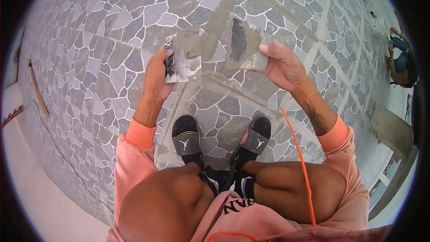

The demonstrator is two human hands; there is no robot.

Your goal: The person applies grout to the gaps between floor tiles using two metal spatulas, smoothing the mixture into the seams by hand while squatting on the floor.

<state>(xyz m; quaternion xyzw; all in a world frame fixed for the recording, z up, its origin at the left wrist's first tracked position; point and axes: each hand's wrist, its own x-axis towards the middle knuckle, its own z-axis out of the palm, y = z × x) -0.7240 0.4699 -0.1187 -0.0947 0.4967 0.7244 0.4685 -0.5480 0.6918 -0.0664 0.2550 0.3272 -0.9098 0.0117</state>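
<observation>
Head view: the left hand (156, 72) is clamped on the left edge of one plate (182, 71), thumb on its face; a grey lump of paste (193, 46) sits near the plate's upper right, with pale smears below. Opposite, the right hand (289, 68) grips the right edge of a second plate (251, 40), thumb on top — this one is coated in grey paste around a dark bare patch. Both plates are over the floor (218, 116), a gap between them, beyond the person's sandals (184, 140). Grey streaks (222, 18) run across the stone-patterned floor. An orange cord (301, 161) hangs near the right knee. Far left lies a broom (38, 88); far right, another person (402, 65) — small and partly cut off.
</observation>
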